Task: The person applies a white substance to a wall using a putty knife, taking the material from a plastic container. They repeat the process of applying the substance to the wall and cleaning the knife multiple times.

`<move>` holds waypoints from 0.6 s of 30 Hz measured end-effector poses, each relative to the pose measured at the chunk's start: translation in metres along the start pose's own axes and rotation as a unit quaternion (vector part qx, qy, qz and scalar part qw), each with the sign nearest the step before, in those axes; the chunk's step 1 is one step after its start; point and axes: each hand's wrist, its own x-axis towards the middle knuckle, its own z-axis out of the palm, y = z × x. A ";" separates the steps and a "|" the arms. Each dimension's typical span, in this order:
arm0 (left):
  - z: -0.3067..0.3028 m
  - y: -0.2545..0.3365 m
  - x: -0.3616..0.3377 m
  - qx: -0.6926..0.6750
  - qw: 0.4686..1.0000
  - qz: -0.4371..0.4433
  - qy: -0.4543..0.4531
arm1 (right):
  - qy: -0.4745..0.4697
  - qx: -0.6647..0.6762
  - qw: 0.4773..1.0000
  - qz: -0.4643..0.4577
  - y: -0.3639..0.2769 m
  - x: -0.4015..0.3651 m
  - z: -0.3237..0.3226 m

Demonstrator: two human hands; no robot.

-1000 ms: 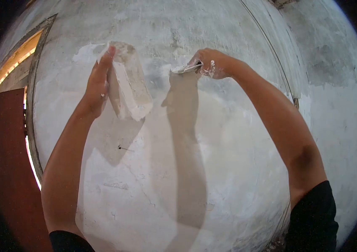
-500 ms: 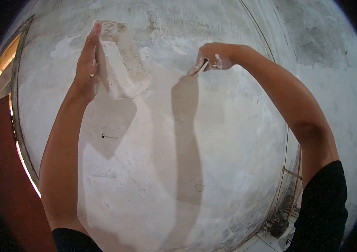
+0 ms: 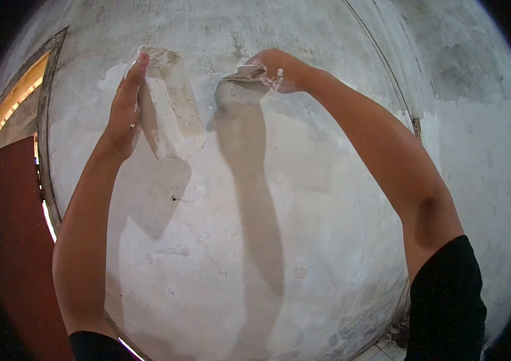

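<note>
My left hand (image 3: 125, 113) grips a long pale mud pan (image 3: 190, 114) by its left side, thumb up near the top end. White filler paste (image 3: 162, 102) lies inside the pan, which is tilted up in front of the wall. My right hand (image 3: 280, 70), smeared with white, is closed round a thin flat putty knife (image 3: 244, 73). The blade points left, at or close to the wall (image 3: 321, 210); exact contact I cannot make out. Both hands are raised to the upper part of the wall, the right one to the right of the pan.
At the left stand a dark red door (image 3: 6, 240) and a wooden frame (image 3: 45, 126) with light behind it. A small nail-like thing (image 3: 174, 198) sticks out of the wall below the pan. A cable (image 3: 381, 54) runs down the upper right. Floor tiles (image 3: 381, 350) show at the bottom right.
My right hand has moved left and slightly up with the putty knife, whose blade now shows more broadly. The pan sits a little lower in view, and the view has shifted slightly.
</note>
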 end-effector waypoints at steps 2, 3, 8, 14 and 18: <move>0.000 -0.002 -0.002 0.026 1.000 0.000 0.015 | -0.056 0.025 0.998 0.034 -0.007 0.011 -0.004; 0.000 -0.002 -0.004 0.028 0.999 -0.001 0.016 | -0.117 0.049 0.990 0.068 -0.008 0.014 -0.004; 0.016 0.011 -0.017 0.016 0.999 -0.018 0.039 | -0.146 0.045 0.988 0.013 -0.031 0.007 -0.005; 0.018 0.002 -0.018 -0.008 0.998 -0.023 0.051 | -0.226 0.011 0.974 -0.005 -0.062 -0.015 -0.006; 0.026 0.004 -0.027 0.020 0.999 -0.013 0.048 | -0.300 -0.001 0.954 -0.007 -0.073 -0.048 -0.008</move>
